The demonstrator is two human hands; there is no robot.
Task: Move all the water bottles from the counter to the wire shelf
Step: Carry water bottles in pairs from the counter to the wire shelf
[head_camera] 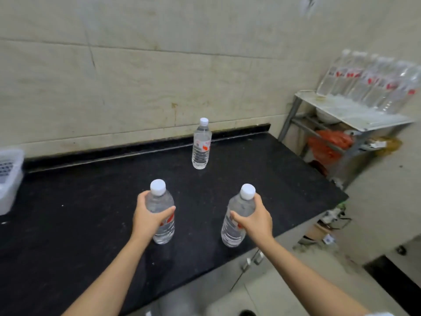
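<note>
Left hand (148, 218): fingers and thumb are curled round the middle of the left bottle (159, 201), thumb across the front above the red label. The bottle is held close to upright over the counter (68, 213); whether its base touches the surface cannot be told.

Right hand (255, 221): closed in the same way round the right bottle (240, 207), index finger up near the white cap. This bottle is tilted, cap leaning towards the right.

Count, counter: three bottles in all. Two are gripped, one per hand, near the front edge. The far bottle (201, 144) stands upright and untouched, close to the back wall and well apart from both hands.

Count, shelf (355, 115): one row of bottles (369, 83) is seen on the top tier, at the right beyond the counter's end. The row is blurred, so no exact number is recorded.

Other: one white basket (9, 174) at the counter's left edge; one orange bag (328, 144) on a lower tier.
</note>
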